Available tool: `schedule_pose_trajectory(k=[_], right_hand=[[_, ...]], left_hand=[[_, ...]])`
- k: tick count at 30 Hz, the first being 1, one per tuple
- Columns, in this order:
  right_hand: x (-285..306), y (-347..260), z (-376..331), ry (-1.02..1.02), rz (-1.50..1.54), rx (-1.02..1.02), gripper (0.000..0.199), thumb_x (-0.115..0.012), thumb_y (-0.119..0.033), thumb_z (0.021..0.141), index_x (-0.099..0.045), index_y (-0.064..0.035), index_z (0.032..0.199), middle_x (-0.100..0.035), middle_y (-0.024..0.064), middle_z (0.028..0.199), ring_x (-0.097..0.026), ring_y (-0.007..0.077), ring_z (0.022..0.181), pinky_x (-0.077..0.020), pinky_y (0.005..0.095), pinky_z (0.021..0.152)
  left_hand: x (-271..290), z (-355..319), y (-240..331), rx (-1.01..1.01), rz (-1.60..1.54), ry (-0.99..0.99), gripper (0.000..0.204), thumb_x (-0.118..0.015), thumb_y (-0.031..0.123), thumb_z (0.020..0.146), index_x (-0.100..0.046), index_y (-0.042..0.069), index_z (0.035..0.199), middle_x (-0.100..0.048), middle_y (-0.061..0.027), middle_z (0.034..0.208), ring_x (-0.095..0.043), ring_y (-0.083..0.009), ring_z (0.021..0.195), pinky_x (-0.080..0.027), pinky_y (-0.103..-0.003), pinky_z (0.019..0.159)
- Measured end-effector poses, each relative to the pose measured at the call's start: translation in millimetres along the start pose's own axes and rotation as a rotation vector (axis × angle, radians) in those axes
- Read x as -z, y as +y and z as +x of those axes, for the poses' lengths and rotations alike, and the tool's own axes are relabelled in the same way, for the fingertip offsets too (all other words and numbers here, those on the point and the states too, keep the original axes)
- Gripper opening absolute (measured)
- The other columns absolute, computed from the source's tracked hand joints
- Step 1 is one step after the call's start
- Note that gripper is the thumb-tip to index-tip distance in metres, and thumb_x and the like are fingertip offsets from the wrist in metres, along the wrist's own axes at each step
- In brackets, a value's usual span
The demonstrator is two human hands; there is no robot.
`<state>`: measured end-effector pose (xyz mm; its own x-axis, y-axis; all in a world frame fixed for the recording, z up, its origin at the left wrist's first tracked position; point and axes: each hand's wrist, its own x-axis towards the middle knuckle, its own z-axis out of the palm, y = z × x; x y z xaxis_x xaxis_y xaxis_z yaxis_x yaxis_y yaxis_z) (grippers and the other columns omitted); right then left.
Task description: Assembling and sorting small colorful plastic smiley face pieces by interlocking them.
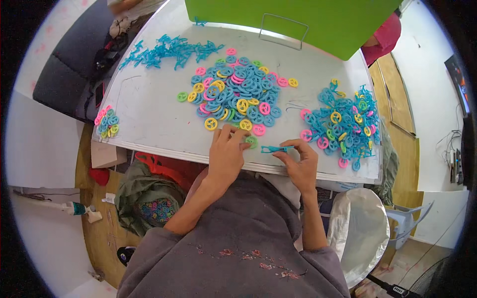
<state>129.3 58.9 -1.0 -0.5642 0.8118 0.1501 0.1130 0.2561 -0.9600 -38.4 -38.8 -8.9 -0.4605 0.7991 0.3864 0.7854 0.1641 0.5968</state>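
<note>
A blue plastic forked piece (271, 148) is pinched between the thumb and index finger of my right hand (301, 161), just above the table's near edge. My left hand (227, 153) has its fingers curled, and its thumb and fingertips are at a small green plastic wheel (252, 142). The wheel and the blue piece are a short gap apart. Just beyond my left hand spreads a big heap of wheels (238, 92), mostly blue with pink, yellow and green ones. To the right of my right hand lies a pile of blue pieces with wheels (338, 121).
Loose blue forked pieces (166, 51) lie at the table's far left. A small group of wheels (107, 122) sits at the left edge. A green board (298, 22) stands along the back. Below are an open sack of wheels (130, 191) and a whitish bag (365, 223).
</note>
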Motion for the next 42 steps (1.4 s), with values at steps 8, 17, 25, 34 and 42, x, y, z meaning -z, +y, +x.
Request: schedule_pose_trajectory(k=[8, 17, 25, 34, 42], right_hand=[[3, -2, 3, -0.054, -0.409, 0.212, 0.018, -0.076, -0.001, 0.07, -0.068, -0.001, 0.085, -0.067, 0.0093, 0.084, -0.063, 0.0187, 0.081, -0.0471, 0.0305, 0.073], [-8, 5, -4, 0.018, -0.205, 0.108, 0.019, -0.075, 0.002, 0.07, -0.068, -0.0007, 0.089, -0.069, 0.0102, 0.094, -0.064, 0.0175, 0.086, -0.0489, 0.0284, 0.078], [-7, -4, -2, -0.008, -0.216, 0.075, 0.02, -0.074, 0.002, 0.073, -0.069, 0.0001, 0.091, -0.07, 0.0107, 0.094, -0.065, 0.0166, 0.087, -0.0488, 0.0282, 0.079], [-8, -9, 2, 0.031, -0.281, 0.161, 0.019, -0.073, 0.002, 0.073, -0.069, 0.0004, 0.092, -0.07, 0.0111, 0.093, -0.065, 0.017, 0.085, -0.0491, 0.0298, 0.077], [-3, -8, 4, -0.044, -0.235, 0.015, 0.017, -0.076, -0.008, 0.073, -0.069, -0.0039, 0.088, -0.07, 0.0115, 0.086, -0.066, 0.0231, 0.081, -0.0492, 0.0317, 0.074]], left_hand=[[7, -2, 9, 0.277, -0.719, -0.051, 0.013, -0.062, -0.001, 0.084, -0.06, 0.001, 0.097, -0.063, -0.0065, 0.085, -0.061, -0.014, 0.078, -0.049, -0.027, 0.07], [15, 2, 15, 0.507, -0.93, -0.376, 0.008, -0.056, -0.002, 0.09, -0.052, -0.003, 0.097, -0.062, -0.0084, 0.086, -0.064, -0.0138, 0.078, -0.051, -0.026, 0.068], [2, 8, -5, 0.513, -1.102, -0.402, 0.005, -0.055, -0.004, 0.09, -0.05, -0.002, 0.093, -0.063, -0.0105, 0.089, -0.067, -0.0189, 0.082, -0.057, -0.031, 0.075], [0, 10, -21, 0.575, -1.288, -0.565, 0.011, -0.059, 0.005, 0.091, -0.049, 0.0, 0.091, -0.063, -0.0111, 0.093, -0.067, -0.0203, 0.085, -0.057, -0.032, 0.079], [-5, 7, 3, 0.432, -0.985, -0.398, 0.003, -0.05, -0.004, 0.092, -0.048, -0.002, 0.091, -0.062, -0.0116, 0.087, -0.066, -0.0188, 0.08, -0.057, -0.031, 0.074]])
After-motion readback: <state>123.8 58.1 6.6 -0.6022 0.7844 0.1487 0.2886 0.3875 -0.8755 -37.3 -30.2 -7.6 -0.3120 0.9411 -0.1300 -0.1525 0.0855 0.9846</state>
